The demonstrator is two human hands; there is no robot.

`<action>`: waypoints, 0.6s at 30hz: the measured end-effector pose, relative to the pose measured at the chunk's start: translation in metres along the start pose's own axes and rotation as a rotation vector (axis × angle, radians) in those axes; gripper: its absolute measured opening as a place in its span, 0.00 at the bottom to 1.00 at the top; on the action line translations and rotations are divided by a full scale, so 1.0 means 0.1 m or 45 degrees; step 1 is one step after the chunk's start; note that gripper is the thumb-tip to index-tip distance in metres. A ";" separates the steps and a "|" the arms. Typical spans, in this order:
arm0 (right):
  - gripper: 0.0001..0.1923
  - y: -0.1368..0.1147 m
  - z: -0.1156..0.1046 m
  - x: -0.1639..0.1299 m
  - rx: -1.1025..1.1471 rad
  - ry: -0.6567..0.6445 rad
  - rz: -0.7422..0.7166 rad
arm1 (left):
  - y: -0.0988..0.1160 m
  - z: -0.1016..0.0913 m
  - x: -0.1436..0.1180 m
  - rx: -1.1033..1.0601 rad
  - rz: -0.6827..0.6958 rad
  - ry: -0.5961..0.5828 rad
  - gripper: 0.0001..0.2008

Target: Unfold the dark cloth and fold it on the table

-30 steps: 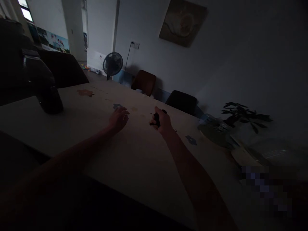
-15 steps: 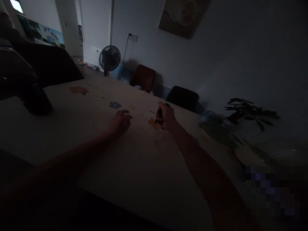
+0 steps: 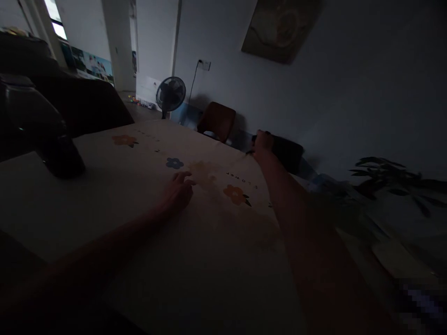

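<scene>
Dimly lit, flower-printed desk: at left, a dark bottle; at centre, the left hand, loosely curled and free; farther right, near the far edge, the right hand, grasping what appears to be a black object.

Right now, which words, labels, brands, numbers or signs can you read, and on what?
"FLOWER": upside down, on the pale flower-printed table covering, beyond the nearer orange printed flower.
Small dark marks by the farther orange printed flower: too small to read.
Nothing else is legible.
</scene>
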State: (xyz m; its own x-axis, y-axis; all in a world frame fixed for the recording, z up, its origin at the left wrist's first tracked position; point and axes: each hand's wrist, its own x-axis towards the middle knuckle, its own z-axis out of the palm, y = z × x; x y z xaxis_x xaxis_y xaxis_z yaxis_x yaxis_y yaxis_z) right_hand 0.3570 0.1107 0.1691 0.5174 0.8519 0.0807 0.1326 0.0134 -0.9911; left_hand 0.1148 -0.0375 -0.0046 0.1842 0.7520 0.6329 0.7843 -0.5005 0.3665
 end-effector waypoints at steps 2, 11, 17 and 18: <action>0.12 0.14 -0.35 0.03 -0.036 0.102 0.078 | 0.03 -0.01 -0.01 -0.018 -0.008 -0.023 0.13; 0.15 0.41 -0.97 -0.16 0.297 -0.439 0.346 | 0.03 0.00 -0.01 -0.019 -0.094 -0.029 0.13; 0.11 0.38 -0.83 -0.26 0.437 -0.359 0.266 | -0.04 0.01 0.00 -0.024 -0.062 0.016 0.13; 0.15 0.40 -0.80 -0.29 0.475 -0.384 0.294 | -0.04 0.02 -0.01 -0.039 -0.057 0.030 0.13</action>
State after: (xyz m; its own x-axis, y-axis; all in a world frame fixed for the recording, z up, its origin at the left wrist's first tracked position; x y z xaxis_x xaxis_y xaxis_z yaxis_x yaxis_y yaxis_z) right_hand 0.4148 0.0442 0.1359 0.2240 0.9667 -0.1239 -0.2939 -0.0542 -0.9543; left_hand 0.1127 -0.0354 -0.0073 0.1352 0.7637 0.6312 0.7729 -0.4799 0.4151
